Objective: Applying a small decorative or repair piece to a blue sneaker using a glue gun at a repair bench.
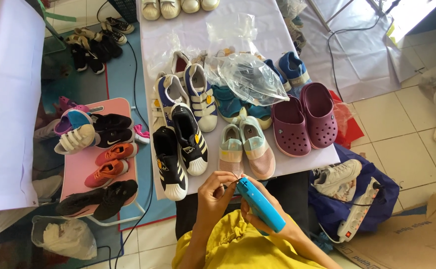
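White-covered table (297, 30) crowded with children's shoes; at its near edge, by pastel slip-ons (248, 149), the right hand (272, 211) grips a blue handheld device (260, 204) while the left hand (215, 192) pinches its thin black cord (226, 188)

A clear, crumpled plastic bag (251, 77) lies over the small shoes at the table's middle, a second clear bag (230, 31) behind it, a white-filled one (64, 237) on the floor lower left — and a brown cardboard box (413, 240), flattened, sits lower right.
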